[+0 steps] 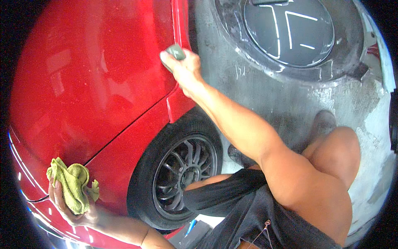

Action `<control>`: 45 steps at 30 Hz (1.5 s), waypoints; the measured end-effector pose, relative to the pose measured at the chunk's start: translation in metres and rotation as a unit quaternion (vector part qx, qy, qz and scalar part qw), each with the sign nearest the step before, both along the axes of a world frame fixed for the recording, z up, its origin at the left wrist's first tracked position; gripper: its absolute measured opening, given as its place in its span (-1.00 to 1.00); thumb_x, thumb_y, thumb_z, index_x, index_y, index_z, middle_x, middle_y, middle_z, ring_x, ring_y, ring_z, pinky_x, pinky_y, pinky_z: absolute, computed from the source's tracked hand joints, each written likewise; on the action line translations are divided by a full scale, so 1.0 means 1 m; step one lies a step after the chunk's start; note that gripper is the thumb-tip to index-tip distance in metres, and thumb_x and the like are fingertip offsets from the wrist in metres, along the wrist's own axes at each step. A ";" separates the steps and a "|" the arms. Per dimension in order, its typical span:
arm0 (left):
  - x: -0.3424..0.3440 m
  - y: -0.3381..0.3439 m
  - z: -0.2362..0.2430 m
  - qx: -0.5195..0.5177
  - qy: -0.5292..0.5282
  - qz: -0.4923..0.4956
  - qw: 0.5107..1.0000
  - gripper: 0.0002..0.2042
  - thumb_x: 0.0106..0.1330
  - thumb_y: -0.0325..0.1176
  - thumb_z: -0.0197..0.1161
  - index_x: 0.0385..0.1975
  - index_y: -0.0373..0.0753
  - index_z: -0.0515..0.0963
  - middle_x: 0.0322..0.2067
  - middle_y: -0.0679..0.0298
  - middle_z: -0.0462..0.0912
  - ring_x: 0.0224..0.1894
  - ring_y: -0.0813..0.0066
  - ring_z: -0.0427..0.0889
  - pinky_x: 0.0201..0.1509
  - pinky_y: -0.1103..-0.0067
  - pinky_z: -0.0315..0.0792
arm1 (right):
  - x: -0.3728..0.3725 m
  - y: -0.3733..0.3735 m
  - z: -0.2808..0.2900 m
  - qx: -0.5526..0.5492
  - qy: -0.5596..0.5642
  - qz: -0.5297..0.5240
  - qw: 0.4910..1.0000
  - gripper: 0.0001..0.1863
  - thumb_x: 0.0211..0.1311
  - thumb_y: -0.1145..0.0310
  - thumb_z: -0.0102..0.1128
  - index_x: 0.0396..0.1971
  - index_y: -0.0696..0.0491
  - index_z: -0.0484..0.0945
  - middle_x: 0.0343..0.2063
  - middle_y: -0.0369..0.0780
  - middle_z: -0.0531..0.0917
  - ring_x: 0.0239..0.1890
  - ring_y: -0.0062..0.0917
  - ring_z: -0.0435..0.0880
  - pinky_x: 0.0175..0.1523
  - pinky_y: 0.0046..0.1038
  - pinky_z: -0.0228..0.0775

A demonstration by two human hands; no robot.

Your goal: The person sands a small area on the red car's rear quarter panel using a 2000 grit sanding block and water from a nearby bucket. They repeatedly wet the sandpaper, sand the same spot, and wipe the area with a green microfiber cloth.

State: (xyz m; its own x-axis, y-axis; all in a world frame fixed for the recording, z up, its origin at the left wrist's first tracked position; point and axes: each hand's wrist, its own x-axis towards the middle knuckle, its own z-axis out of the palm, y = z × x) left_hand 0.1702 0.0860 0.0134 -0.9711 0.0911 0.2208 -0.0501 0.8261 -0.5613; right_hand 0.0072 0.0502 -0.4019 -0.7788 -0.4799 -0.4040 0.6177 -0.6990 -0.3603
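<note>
My left hand (68, 203) is wrapped round a bunched yellow-green towel (71, 182), close to the red car's body at the lower left. Whether the towel presses on the paint I cannot tell. My right arm reaches out across the wheel. My right hand (188, 70) grips a small grey-green block (175, 52) at the edge of the red door panel (107, 62). The block's lower side is mostly hidden by my fingers. Small light specks or drops dot the red paint.
Below the panel is a black tyre with a dark multi-spoke wheel (190, 174), beside my bent knee. On the grey floor (286, 99) at the upper right stands a round glossy dark top (290, 33) with a wide black rim. A blue pen-like item (191, 227) lies near my lap.
</note>
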 end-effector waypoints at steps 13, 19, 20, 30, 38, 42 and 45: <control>0.004 0.000 0.006 0.032 -0.019 0.000 0.999 -0.38 0.30 -0.22 0.51 0.30 -0.43 0.54 0.24 -0.13 0.58 0.30 -0.14 0.58 0.44 0.07 0.43 | -0.019 0.009 0.017 0.020 -0.033 0.017 0.999 -0.75 0.26 0.33 0.60 -0.28 0.12 0.67 -0.37 -0.31 0.74 -0.34 -0.65 0.66 -0.20 -0.44 0.55; 0.004 -0.001 0.007 0.005 -0.031 -0.005 0.999 -0.36 0.31 -0.19 0.51 0.30 -0.44 0.54 0.26 -0.11 0.59 0.30 -0.13 0.58 0.45 0.07 0.41 | 0.003 0.013 0.019 0.040 -0.034 0.037 0.998 -0.75 0.30 0.31 0.59 -0.20 0.08 0.68 -0.31 -0.35 0.73 -0.32 -0.72 0.64 -0.18 -0.50 0.55; 0.002 -0.002 0.007 0.005 -0.039 -0.011 0.999 -0.36 0.30 -0.19 0.52 0.30 -0.44 0.54 0.26 -0.10 0.59 0.30 -0.13 0.58 0.45 0.07 0.41 | -0.006 0.005 0.016 0.016 -0.019 0.018 1.000 -0.75 0.29 0.31 0.59 -0.20 0.09 0.68 -0.31 -0.35 0.73 -0.31 -0.72 0.64 -0.17 -0.50 0.55; 0.001 -0.001 -0.001 -0.004 -0.001 -0.004 1.000 -0.39 0.27 -0.14 0.45 0.21 -0.45 0.59 0.16 -0.22 0.63 0.24 -0.22 0.63 0.41 -0.03 0.47 | -0.016 0.014 0.018 0.005 -0.033 0.023 0.999 -0.81 0.28 0.32 0.59 -0.29 0.05 0.72 -0.37 -0.39 0.75 -0.38 -0.69 0.63 -0.22 -0.46 0.53; -0.001 0.004 -0.002 0.005 -0.027 -0.001 1.000 -0.41 0.32 -0.27 0.45 0.30 -0.45 0.53 0.26 -0.15 0.58 0.31 -0.17 0.57 0.45 0.06 0.41 | -0.034 0.022 0.019 -0.023 -0.036 0.048 0.998 -0.87 0.31 0.40 0.55 -0.34 0.04 0.71 -0.39 -0.40 0.73 -0.39 -0.71 0.62 -0.24 -0.50 0.51; 0.002 0.004 0.004 0.009 -0.033 -0.008 0.999 -0.40 0.32 -0.26 0.46 0.31 -0.43 0.53 0.25 -0.14 0.58 0.30 -0.17 0.58 0.46 0.06 0.41 | -0.039 0.020 0.018 -0.070 -0.035 0.037 0.996 -0.82 0.30 0.38 0.57 -0.35 0.04 0.67 -0.43 -0.40 0.70 -0.43 -0.71 0.60 -0.28 -0.49 0.49; -0.004 0.001 0.005 -0.015 -0.051 -0.011 0.999 -0.39 0.31 -0.26 0.48 0.31 -0.44 0.52 0.26 -0.14 0.58 0.30 -0.17 0.58 0.46 0.05 0.41 | -0.039 0.025 0.016 0.009 -0.025 0.073 0.997 -0.80 0.31 0.32 0.57 -0.40 0.00 0.66 -0.52 -0.46 0.62 -0.50 -0.74 0.51 -0.40 -0.49 0.36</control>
State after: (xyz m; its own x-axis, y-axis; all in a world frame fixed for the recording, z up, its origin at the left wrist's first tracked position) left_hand 0.1662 0.0872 0.0187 -0.9860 0.1178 0.1184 0.0261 0.8091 -0.5872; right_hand -0.0317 0.0751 -0.3859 -0.6792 -0.5797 -0.4500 0.7304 -0.5938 -0.3376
